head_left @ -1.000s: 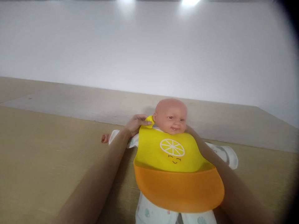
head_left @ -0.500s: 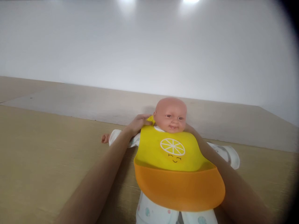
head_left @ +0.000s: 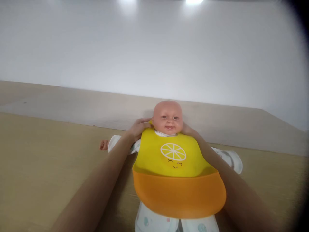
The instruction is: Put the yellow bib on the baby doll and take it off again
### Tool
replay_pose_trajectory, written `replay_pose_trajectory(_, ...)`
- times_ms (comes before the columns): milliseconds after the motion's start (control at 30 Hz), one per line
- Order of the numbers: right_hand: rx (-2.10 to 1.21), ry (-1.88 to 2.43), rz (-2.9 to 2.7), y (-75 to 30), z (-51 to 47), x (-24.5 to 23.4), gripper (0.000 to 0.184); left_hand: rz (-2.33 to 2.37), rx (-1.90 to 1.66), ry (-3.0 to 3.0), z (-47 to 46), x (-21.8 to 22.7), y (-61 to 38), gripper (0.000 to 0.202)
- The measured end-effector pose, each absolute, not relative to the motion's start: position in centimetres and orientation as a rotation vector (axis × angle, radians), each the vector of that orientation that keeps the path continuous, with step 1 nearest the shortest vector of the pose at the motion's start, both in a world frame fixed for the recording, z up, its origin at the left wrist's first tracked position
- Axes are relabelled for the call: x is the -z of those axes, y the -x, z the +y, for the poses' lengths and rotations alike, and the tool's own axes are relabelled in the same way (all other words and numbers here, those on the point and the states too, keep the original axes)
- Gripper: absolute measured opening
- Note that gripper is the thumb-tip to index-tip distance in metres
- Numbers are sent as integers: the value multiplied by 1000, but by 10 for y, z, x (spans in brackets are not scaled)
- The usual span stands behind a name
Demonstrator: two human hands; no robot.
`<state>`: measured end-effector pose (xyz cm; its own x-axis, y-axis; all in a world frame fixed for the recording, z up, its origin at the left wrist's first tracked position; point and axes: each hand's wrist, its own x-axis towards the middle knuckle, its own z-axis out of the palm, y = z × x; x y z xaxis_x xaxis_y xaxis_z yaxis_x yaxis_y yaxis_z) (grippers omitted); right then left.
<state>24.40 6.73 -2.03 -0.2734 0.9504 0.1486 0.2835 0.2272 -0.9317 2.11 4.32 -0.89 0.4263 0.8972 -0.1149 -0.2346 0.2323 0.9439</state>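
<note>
A bald baby doll [head_left: 168, 111] in white patterned clothes lies on its back with its arms spread. Over its chest is a yellow silicone bib [head_left: 149, 151] with a citrus slice and a smiling face printed on it, and an orange catch pocket [head_left: 178, 196] along its lower end. My left hand [head_left: 139, 128] is at the neck strap on the left side of the doll's head, its fingertips going out of sight behind the neck. On the opposite side, my right hand [head_left: 189, 130] reaches behind the neck, its fingers mostly hidden by the head and bib.
The doll rests on a tan wood-grain surface [head_left: 60, 161]. A paler grey-beige strip [head_left: 96, 104] runs behind it, against a plain white wall [head_left: 145, 58]. The doll's sleeves [head_left: 229, 159] stick out past my forearms on both sides.
The doll's head has turned from facing slightly right to nearly straight ahead. Everything sits a little further left in view. Both hands stay at the neck, with more of the right hand showing.
</note>
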Motion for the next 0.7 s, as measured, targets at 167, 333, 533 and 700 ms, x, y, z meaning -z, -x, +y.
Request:
replay_pose_trajectory(167,-1091,1220,-1723,-255,65,14,33,829,-935,-1065,45,11,-21,47)
replay_pose_trajectory(333,-1100,1294,-1712,-263,55,0,22,856,-950,-1084,46,13,-21,55)
replay_pose_trajectory(533,-1119,1332,-1671,-257,34,-12,27,882,-933,-1160,46,15,-19,47)
replay_pose_trajectory(700,-1113,1351,-1695,-257,38,-2,32,938,-915,-1175,48,19,-18,50)
